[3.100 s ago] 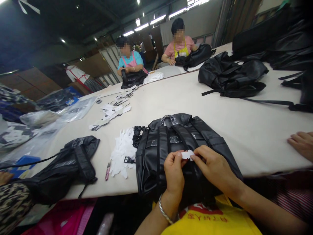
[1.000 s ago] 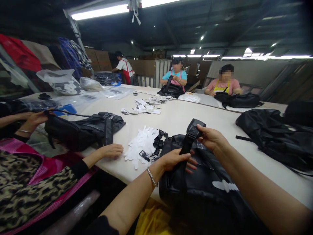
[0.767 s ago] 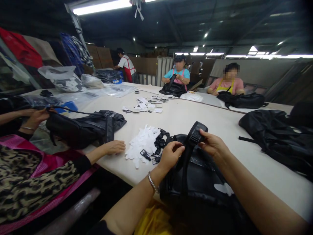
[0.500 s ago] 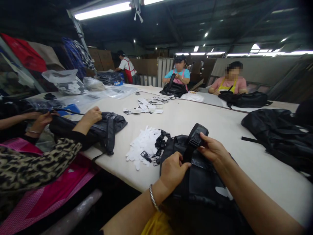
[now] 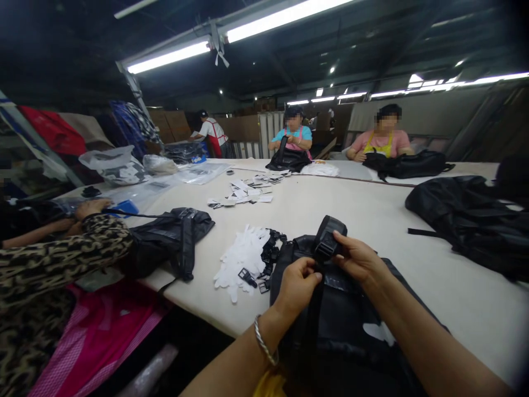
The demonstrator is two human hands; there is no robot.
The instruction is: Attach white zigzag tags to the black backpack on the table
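Observation:
A black bag [image 5: 339, 314] lies in front of me over the near table edge. My right hand [image 5: 356, 256] grips a padded black strap [image 5: 332, 227] that carries a buckle [image 5: 326, 244] at its lower end. Just left of the buckle, my left hand [image 5: 298, 284] is closed, thumb and forefinger pinching the dark webbing that hangs below it; its exact path is partly hidden. A white paper piece [image 5: 379, 332] shows on the bag. Left of the bag lie loose black buckles [image 5: 271, 248] beside a heap of white cut pieces [image 5: 242, 256].
Another black bag [image 5: 165, 240] lies to the left by a co-worker's patterned sleeve [image 5: 61, 248]. More black bags [image 5: 463, 220] rest at the right. White and dark strips [image 5: 246, 190] are scattered mid-table. Two people work across the table [image 5: 351, 204].
My hands stay on the strap, whose upper end has tilted down slightly toward the bag. My view has tipped upward. The co-worker at left has drawn the raised arm back leftward.

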